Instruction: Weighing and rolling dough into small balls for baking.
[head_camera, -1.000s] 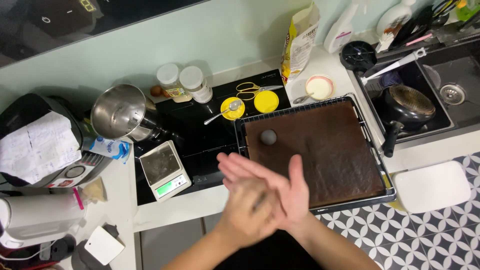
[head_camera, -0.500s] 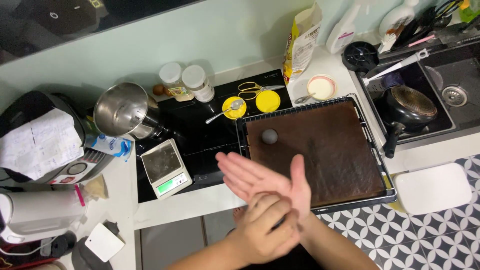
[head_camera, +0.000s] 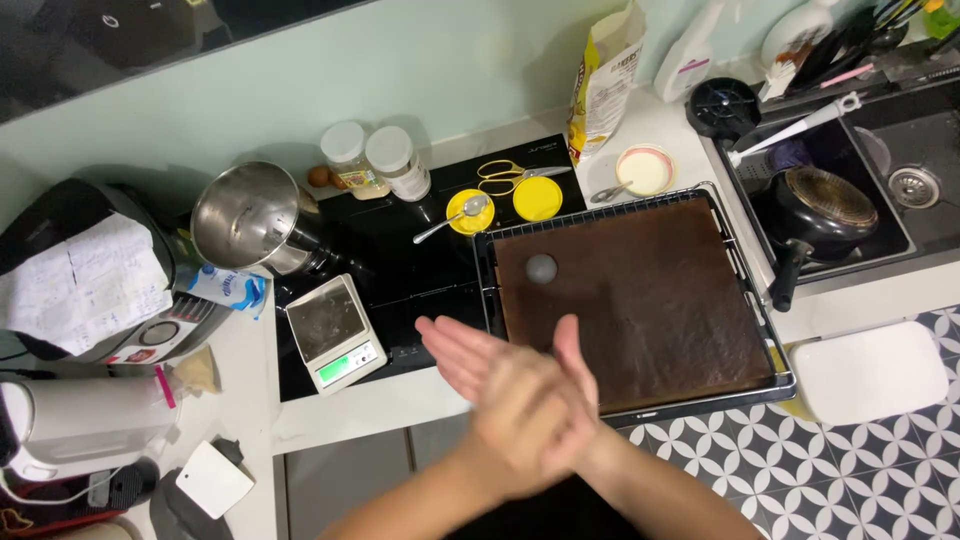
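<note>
Hands (head_camera: 525, 405) pressed together (over tray (head_camera: 760, 330) edge)

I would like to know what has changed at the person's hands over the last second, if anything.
The left hand, drawn back toward the body half a second ago, has slid forward again over the open right hand, palms together as at the start. Whether anything lies between them is hidden. The right hand barely moved; the grey ball on the baking tray and the scale stayed put.
</note>
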